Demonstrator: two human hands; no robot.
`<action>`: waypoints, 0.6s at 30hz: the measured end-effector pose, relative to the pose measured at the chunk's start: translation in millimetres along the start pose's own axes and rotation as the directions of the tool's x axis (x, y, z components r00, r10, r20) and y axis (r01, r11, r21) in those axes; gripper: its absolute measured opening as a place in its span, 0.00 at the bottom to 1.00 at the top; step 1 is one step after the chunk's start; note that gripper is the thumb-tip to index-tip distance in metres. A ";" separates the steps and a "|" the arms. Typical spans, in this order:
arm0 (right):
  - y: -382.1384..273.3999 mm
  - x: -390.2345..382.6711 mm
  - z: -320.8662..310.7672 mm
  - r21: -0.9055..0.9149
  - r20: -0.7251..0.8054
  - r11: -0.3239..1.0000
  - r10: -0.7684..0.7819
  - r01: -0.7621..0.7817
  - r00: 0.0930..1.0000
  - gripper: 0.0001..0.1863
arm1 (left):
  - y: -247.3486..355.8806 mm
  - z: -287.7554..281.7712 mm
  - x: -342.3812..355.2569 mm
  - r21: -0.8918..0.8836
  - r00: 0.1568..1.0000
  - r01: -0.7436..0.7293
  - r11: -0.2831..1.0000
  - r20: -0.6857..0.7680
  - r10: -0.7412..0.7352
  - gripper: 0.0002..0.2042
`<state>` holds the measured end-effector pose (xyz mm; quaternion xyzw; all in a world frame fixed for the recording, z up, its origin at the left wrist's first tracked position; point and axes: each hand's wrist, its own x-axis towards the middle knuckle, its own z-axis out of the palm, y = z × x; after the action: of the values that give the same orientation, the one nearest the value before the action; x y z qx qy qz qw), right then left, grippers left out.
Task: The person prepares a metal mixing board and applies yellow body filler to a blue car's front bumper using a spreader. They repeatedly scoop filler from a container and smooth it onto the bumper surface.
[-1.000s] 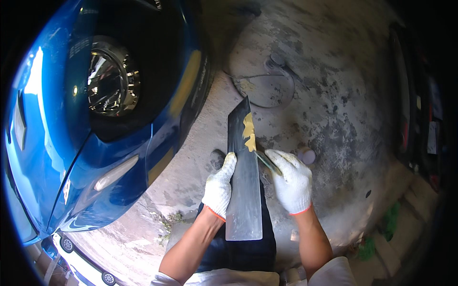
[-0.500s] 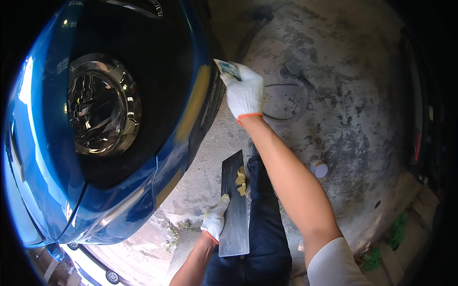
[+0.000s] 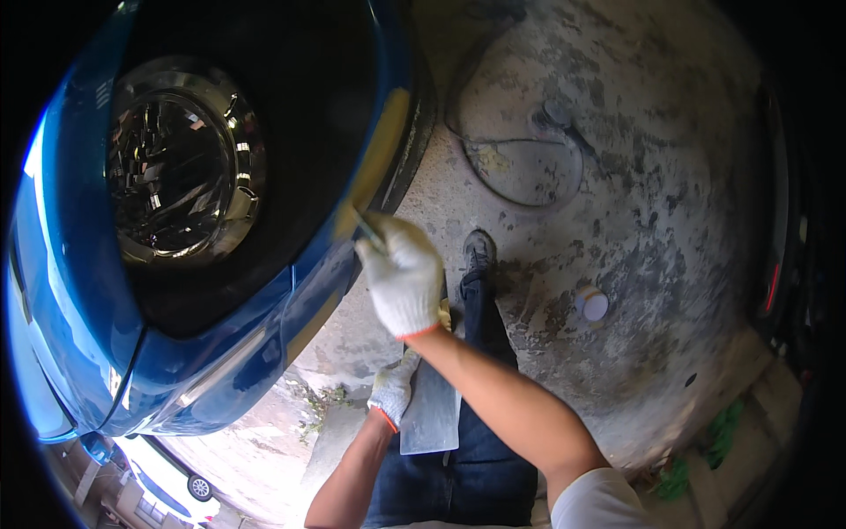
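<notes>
My right hand [image 3: 405, 278], in a white knit glove, pinches a thin putty spreader [image 3: 368, 229]. Its edge meets the lower end of a yellowish filler strip [image 3: 382, 141] along the blue car's bumper [image 3: 238, 331]. Below it, my gloved left hand [image 3: 393, 390] grips the left edge of a long, dark grey mixing board [image 3: 430, 419] over my legs. Some yellow putty [image 3: 445, 315] shows on that board, mostly hidden behind my right hand and wrist. Another patch of filler [image 3: 310, 331] lies lower on the bumper.
On the stained concrete at right lie a looped hose [image 3: 527, 208] with a dark tool [image 3: 557, 115] and a small round tub [image 3: 592, 305]. My shoe [image 3: 479, 251] is beyond the board. A round car light [image 3: 176, 172] sits at left; weeds [image 3: 322, 410] grow below.
My right hand with the spreader has come down and left along the filler strip, from its upper part to its lower end. The left hand still holds the board, and the view has shifted slightly.
</notes>
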<state>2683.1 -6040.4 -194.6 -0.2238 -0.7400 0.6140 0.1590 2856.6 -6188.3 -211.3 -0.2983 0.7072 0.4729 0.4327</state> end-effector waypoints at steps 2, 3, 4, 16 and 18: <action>-14.7 -24.3 -5.7 0.052 0.061 0.995 0.079 -0.082 0.995 0.16 | -16.6 -8.8 6.6 0.467 0.961 -0.275 0.840 0.131 0.242 0.23; -22.5 -31.2 -15.4 0.112 0.063 0.983 0.137 -0.143 0.989 0.16 | -19.7 -10.8 7.5 0.504 0.932 -0.361 0.785 0.181 0.313 0.23; -30.1 -35.2 -26.8 0.172 0.068 0.965 0.188 -0.197 0.980 0.16 | -18.9 -10.7 6.5 0.529 0.932 -0.362 0.768 0.195 0.305 0.24; -150.4 -14.7 -283.9 0.460 -0.315 0.805 0.542 -0.374 0.779 0.16 | 198.1 27.0 -90.1 -0.077 0.972 -0.030 0.997 0.231 0.047 0.23; -184.1 -17.3 -297.1 0.503 -0.316 0.789 0.549 -0.353 0.774 0.17 | 235.0 26.7 -121.6 -0.233 0.953 -0.113 0.966 0.250 0.172 0.21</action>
<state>2824.3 -5827.5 44.5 -0.4941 -0.4567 0.7086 0.2122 2724.5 -6073.9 -10.8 -0.2245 0.6063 0.6132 0.4539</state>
